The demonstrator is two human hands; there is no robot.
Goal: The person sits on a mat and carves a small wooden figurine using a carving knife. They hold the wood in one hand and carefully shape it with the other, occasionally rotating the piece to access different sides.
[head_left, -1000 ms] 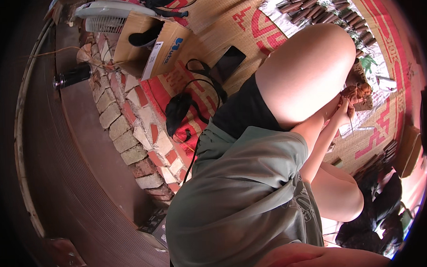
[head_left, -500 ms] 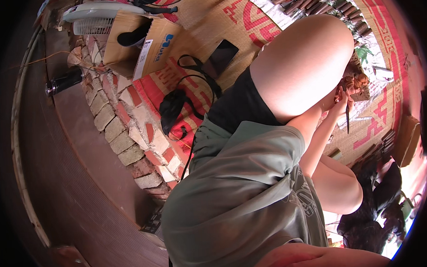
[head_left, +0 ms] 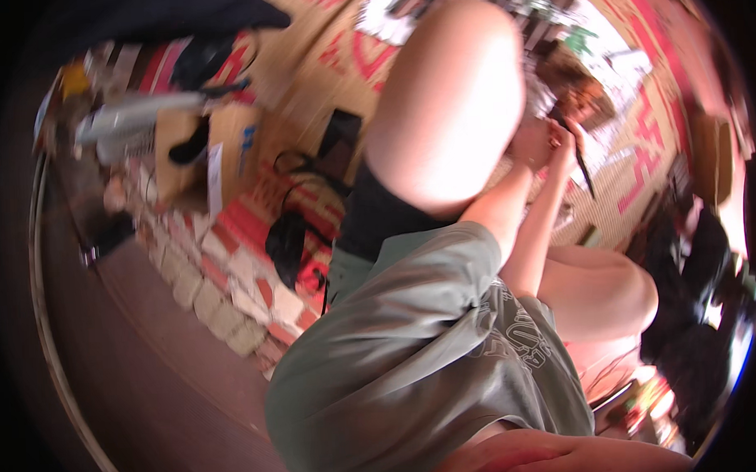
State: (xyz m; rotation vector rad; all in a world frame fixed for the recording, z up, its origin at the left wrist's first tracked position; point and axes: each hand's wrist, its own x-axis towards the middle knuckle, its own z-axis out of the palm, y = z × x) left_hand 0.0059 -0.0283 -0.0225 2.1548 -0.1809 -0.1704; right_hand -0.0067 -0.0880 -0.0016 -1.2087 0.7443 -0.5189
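My right hand [head_left: 568, 138] is closed around a slim, dark, chisel-like tool [head_left: 586, 175], whose one end sticks out below the fingers. The tool's other end points at a reddish-brown carved wooden piece [head_left: 588, 104], just beyond the hand. Close by on the left is my left hand [head_left: 535, 144], partly behind my raised knee and smeared by motion; its fingers cannot be made out. Against the carving sits a brown wooden block [head_left: 562, 67].
Several brown-handled tools [head_left: 545, 10] lie in rows on white sheets beyond my knee. A patterned mat [head_left: 305, 51] spreads beneath. To the left are a cardboard box [head_left: 232, 154], a dark phone-like slab [head_left: 340, 142], a black pouch [head_left: 287, 247] and a brick edging [head_left: 222, 312].
The view has shifted and blurred, so the hands, knee and carving appear farther left. The tool stays in my right hand. A dark shape now shows at the upper left.
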